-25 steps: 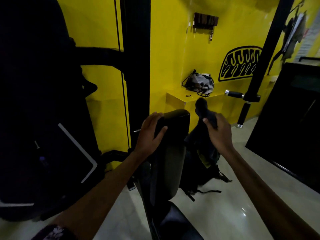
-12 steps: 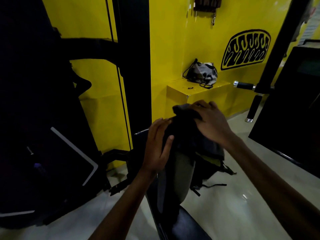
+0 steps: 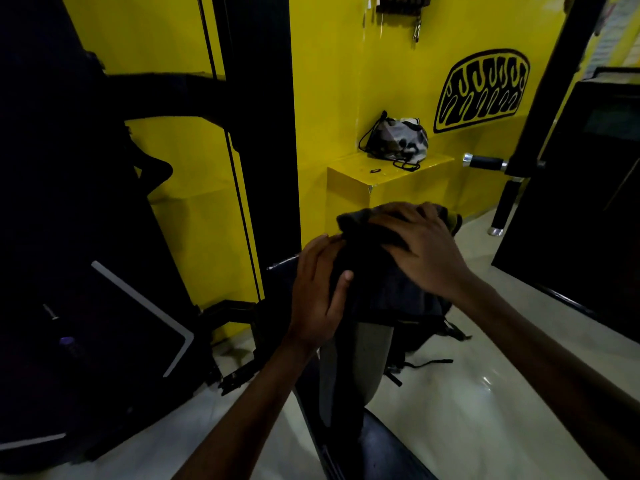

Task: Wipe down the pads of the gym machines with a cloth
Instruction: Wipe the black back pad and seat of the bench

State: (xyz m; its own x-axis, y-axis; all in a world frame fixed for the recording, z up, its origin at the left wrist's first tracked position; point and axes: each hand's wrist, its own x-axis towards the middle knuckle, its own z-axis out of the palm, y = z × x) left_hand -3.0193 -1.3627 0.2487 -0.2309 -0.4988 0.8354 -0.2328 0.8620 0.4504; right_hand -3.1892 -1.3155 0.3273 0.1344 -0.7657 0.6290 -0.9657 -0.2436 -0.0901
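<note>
The right hand [image 3: 424, 252] lies flat on the dark cloth [image 3: 367, 233], fingers spread and nearly straight, pressing it onto the top edge of the back pad [image 3: 353, 362]; this grip is a press, not a pinch. The left hand [image 3: 318, 292] rests on the pad's left edge just below, fingers straight and thumb laid across the front, steadying it. The cloth drapes over the pad's top and hangs down its front, directly under the right palm. The pad's long axis runs downward toward the camera, so most of the unwiped face appears to lie below both hands, and the right hand, already on the cloth, is the 1 placed to draw it down. On the yellow ledge [image 3: 349, 178] behind sits 1 drawstring bag [image 3: 398, 138]; its contents are hidden.
</note>
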